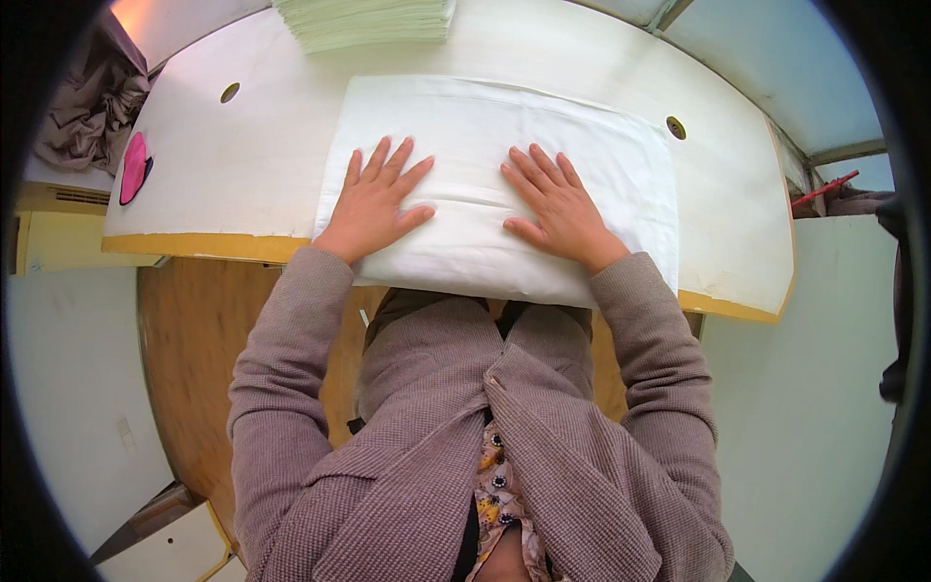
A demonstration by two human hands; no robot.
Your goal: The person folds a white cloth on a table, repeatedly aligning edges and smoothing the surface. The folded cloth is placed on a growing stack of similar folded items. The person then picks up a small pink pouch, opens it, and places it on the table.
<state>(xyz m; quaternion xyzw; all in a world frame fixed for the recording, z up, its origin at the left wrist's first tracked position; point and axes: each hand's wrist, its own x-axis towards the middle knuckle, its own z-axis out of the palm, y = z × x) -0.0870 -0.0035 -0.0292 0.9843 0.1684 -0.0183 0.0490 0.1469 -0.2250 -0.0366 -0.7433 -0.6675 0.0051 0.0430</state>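
A white cloth piece (473,174), perhaps a pillowcase, lies spread flat on the white tabletop (269,160). Its near edge hangs slightly over the front of the table, and a few creases cross its middle. My left hand (374,200) rests palm down on the cloth's left part with the fingers spread. On the right part, my right hand (560,204) also lies flat, fingers apart. Neither hand grips anything. Between the two hands a shallow fold runs across the fabric.
A stack of folded pale green cloth (367,22) sits at the table's far side. Toward the left end lies a pink and black item (134,169). The tabletop has two round cable holes (230,92). Crumpled brown fabric (94,109) is heaped beyond the left end.
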